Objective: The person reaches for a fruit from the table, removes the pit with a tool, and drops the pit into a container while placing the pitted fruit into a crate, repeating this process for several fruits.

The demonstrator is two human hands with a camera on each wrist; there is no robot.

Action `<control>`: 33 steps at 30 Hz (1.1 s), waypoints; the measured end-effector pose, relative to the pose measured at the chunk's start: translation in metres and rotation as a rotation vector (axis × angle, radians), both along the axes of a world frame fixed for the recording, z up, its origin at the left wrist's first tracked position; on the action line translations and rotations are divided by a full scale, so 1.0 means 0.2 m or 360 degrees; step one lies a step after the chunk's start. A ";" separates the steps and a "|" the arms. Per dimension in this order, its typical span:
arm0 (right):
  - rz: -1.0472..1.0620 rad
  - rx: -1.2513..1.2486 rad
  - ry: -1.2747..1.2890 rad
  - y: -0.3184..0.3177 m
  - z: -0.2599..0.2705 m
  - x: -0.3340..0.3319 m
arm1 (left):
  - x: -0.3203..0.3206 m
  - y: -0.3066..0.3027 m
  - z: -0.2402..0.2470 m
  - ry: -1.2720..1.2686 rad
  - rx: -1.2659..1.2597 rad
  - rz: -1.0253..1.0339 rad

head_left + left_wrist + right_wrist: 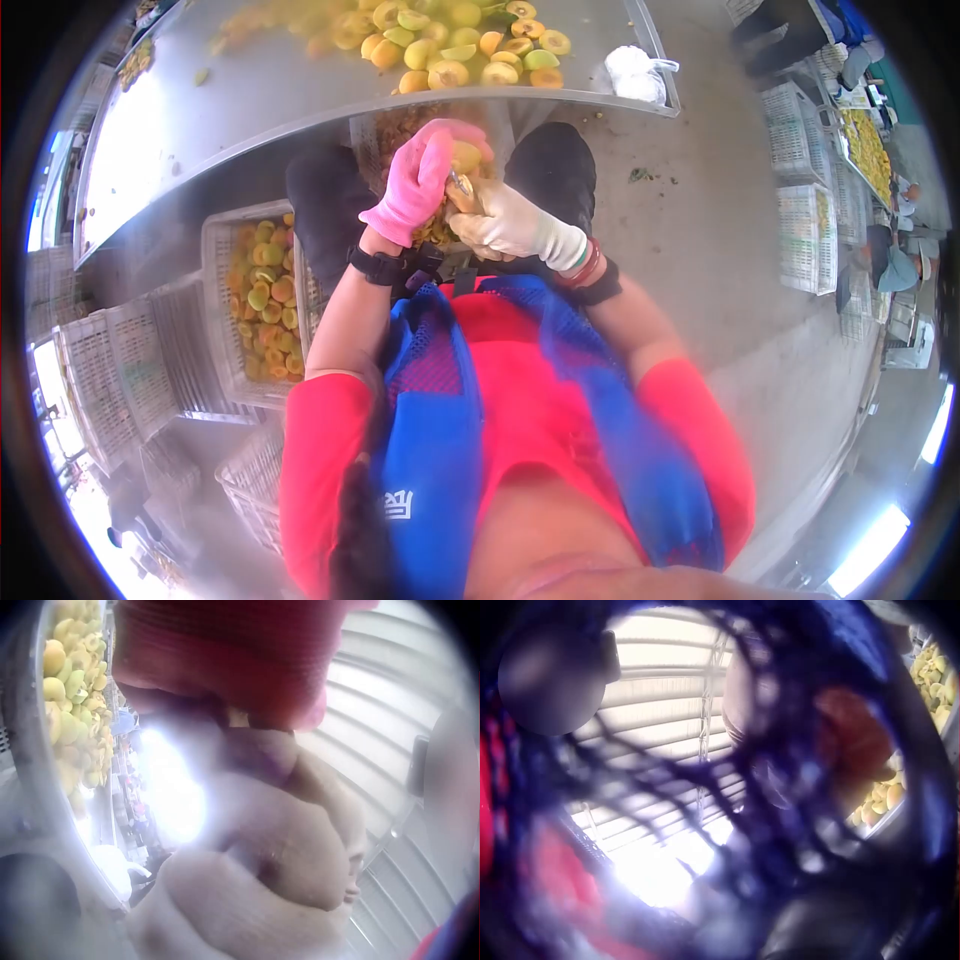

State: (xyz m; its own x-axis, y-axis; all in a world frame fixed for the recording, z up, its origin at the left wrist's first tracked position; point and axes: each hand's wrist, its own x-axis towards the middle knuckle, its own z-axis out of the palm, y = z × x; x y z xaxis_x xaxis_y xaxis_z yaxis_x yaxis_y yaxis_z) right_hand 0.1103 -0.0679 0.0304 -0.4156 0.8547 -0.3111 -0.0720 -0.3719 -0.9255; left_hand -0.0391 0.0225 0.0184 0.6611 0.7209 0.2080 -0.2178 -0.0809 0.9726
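In the head view, the left hand [424, 178] in a pink glove holds a yellow-green fruit [466, 156] over the lap. Against it, the right hand [510, 220] in a white glove grips a small tool [461, 184] with a metal part and a brownish side; its exact form cannot be told. The left wrist view shows the pink glove [232, 660] above the pale glove's curled fingers [277, 840], blurred. Blue mesh cloth [727, 780] covers much of the right wrist view.
Halved fruit [448, 74] lies on a metal table [300, 118] ahead, with a white bundle [636, 76] at its right corner. A crate [216, 300] of fruit stands at the left; a container of scraps [385, 130] sits between the knees.
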 end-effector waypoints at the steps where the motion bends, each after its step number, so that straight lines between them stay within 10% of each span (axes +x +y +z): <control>1: 0.0010 -0.0015 -0.0053 0.00 0.00 0.00 | -0.01 0.00 0.00 0.0007 -0.0004 0.0004; 7: 0.0247 -0.0308 0.0510 -0.01 -0.03 0.04 | -0.04 0.00 0.00 0.0140 0.0312 -0.0070; 14: 0.0001 -0.0186 0.0300 0.00 -0.02 -0.05 | 0.00 -0.05 0.06 -0.0043 -0.0394 0.0260; 19: -0.0266 0.0644 -0.0272 0.01 -0.12 -0.13 | -0.05 -0.02 0.12 -0.0063 -0.0680 0.0649; 20: -0.0351 0.0721 -0.0410 0.00 -0.15 -0.14 | -0.14 0.01 0.06 0.0393 0.0154 0.0764; 21: -0.0351 0.0725 -0.0407 0.00 -0.18 -0.14 | -0.19 0.02 0.10 0.0022 -0.0597 0.0858; 25: -0.0440 0.0778 -0.0964 0.02 -0.37 -0.10 | -0.70 0.08 0.03 0.0634 -0.0104 0.1445; 30: -0.0378 0.0616 -0.1304 0.03 -0.52 -0.08 | -1.43 0.12 -0.09 0.3016 -0.0014 0.1263; 33: -0.0692 0.0798 -0.1128 0.05 -0.47 -0.10 | -1.26 0.07 -0.02 0.2782 0.0306 0.1589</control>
